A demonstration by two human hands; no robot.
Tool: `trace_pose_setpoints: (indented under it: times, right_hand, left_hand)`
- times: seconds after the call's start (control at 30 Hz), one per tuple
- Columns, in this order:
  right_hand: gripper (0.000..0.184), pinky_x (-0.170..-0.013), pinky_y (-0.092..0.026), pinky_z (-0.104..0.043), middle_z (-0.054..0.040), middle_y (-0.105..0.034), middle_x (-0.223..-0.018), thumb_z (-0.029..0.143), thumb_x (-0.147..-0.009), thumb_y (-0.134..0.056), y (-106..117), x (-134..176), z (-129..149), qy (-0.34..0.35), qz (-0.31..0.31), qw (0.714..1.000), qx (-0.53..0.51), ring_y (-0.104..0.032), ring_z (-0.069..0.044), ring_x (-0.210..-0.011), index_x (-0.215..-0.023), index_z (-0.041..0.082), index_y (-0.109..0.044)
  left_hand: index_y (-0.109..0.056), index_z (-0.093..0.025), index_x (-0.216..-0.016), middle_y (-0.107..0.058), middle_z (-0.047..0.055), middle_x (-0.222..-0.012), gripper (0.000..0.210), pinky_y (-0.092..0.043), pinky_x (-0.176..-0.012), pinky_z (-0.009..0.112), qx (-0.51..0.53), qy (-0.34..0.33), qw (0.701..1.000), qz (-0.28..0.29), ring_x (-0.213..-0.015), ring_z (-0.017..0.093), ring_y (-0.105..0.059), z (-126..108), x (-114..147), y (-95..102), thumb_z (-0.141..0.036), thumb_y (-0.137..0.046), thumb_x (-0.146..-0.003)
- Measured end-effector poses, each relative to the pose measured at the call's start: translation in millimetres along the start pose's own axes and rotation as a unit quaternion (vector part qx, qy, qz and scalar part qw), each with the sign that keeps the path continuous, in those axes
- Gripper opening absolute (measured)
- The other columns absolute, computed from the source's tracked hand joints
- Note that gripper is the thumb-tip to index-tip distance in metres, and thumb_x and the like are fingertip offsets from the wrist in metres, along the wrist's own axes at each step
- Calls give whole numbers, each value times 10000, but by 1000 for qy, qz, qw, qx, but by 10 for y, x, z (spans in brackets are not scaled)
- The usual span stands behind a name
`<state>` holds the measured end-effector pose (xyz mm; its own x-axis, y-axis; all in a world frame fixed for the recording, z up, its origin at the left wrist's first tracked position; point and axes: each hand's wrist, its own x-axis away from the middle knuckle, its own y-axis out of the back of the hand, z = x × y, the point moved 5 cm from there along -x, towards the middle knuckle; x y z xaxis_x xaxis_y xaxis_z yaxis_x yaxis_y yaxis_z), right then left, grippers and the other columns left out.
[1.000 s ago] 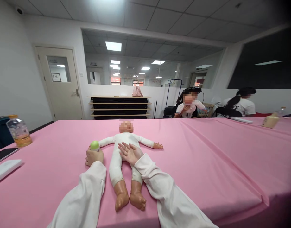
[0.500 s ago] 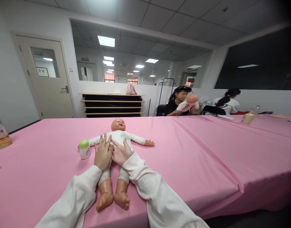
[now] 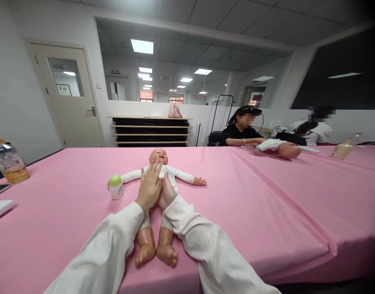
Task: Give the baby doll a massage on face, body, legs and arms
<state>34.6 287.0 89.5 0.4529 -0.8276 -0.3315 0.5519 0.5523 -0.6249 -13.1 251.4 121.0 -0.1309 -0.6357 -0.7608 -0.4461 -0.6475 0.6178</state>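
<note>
A baby doll [image 3: 183, 175] in a white top lies on its back on the pink tablecloth [image 3: 236, 212], arms spread and bare feet towards me. Over its middle, my left hand [image 3: 150, 185] lies against my right hand [image 3: 167, 192], palm to palm, fingers stretched out and nothing visible between them. The left covers most of the right hand's fingers. Together they hide the doll's belly. Whether they touch the doll I cannot tell. Left of my hands, by the doll's arm, stands a small white jar with a green lid [image 3: 116, 188].
A drink bottle [image 3: 11, 161], a phone [image 3: 0, 190] and a white object [image 3: 1, 209] are at the left edge. Across the table a person in black [image 3: 240, 130] touches another doll [image 3: 277, 148]. A pump bottle [image 3: 342, 150] stands far right; another person sits behind.
My hands have come together, the left sliding over the right palm. The co-worker's doll has gone from being held up to lying on the table. My view has shifted slightly left.
</note>
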Motion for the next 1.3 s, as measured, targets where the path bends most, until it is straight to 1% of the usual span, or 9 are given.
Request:
trace_pose_setpoints:
  times: [0.1, 0.17, 0.23, 0.37, 0.47, 0.63, 0.97, 1.17, 1.3]
  right_hand:
    - [308, -1045, -288, -402, -16, -479, -1251, 351, -809, -418, 149, -185, 335, 57, -16, 992, 108, -448, -148, -1174, -1039, 220, -575]
    - [234, -1041, -292, -378, -20, -556, -1134, 294, -761, -480, 293, -368, 512, 132, -41, 966, 217, -490, -147, -1096, -926, 186, -606]
    - [188, -1020, -321, -340, -26, -612, -978, 254, -721, -491, 422, -561, 496, 146, -29, 944, 294, -529, -135, -996, -815, 156, -621]
    - [242, -1011, -346, -325, -45, -639, -921, 177, -650, -430, 639, -777, 92, 27, 61, 925, 375, -551, -141, -965, -740, 127, -649]
    - [352, -1069, -296, -320, -40, -627, -1017, 159, -635, -360, 721, -766, -14, 44, 86, 907, 410, -504, -137, -1090, -800, 139, -669]
    - [393, -1114, -239, -319, -22, -613, -1071, 159, -641, -328, 743, -751, 16, 75, 100, 886, 446, -374, -112, -1241, -833, 165, -671]
    - [381, -1074, -310, -314, -52, -617, -1054, 129, -637, -325, 853, -824, -8, 66, 21, 894, 442, -462, -121, -1172, -816, 128, -660]
    - [380, -1118, -216, -338, -20, -514, -1225, 163, -734, -339, 951, -881, 9, 114, 0, 826, 552, -359, -130, -1253, -922, 168, -669]
    - [408, -1124, -177, -382, -35, -396, -1334, 176, -765, -347, 1108, -935, 29, 119, -80, 790, 596, -308, -167, -1289, -1068, 168, -620]
  left_hand:
    - [-476, -192, -1198, -503, 48, -1203, 409, -334, -1014, 329, 77, 46, 994, -62, -1148, 138, -443, 246, -221, 101, -367, -297, -874]
    - [-566, -165, -1022, -593, 33, -1005, 311, -411, -883, 248, 109, 33, 992, -52, -947, 103, -532, 354, -296, 35, -301, -351, -844]
    - [-599, -147, -855, -611, 22, -854, 232, -419, -790, 209, 113, -14, 993, 13, -809, 85, -540, 372, -285, -157, -210, -385, -790]
    - [-593, -134, -690, -598, 15, -729, 182, -391, -703, 201, 88, -115, 977, 159, -714, 84, -513, 307, -97, -608, -103, -414, -671]
    - [-589, -134, -690, -601, 9, -733, 179, -377, -709, 205, 99, -129, 972, 168, -723, 85, -507, 312, -38, -712, -93, -416, -664]
    - [-582, -128, -679, -603, 5, -730, 168, -374, -730, 203, 128, -120, 971, 162, -743, 84, -507, 332, -72, -674, -80, -423, -658]
    - [-659, -209, -867, -614, -16, -949, 283, -358, -927, 248, 132, -93, 962, 222, -947, 96, -507, 340, -56, -669, -150, -404, -757]
    - [-638, -200, -817, -610, -7, -938, 267, -315, -994, 294, 86, -34, 973, 213, -980, 105, -490, 345, -67, -665, -209, -371, -802]
    - [-621, -209, -809, -589, -12, -1000, 269, -291, -1037, 320, 56, -19, 977, 203, -1063, 109, -469, 352, -68, -671, -215, -352, -813]
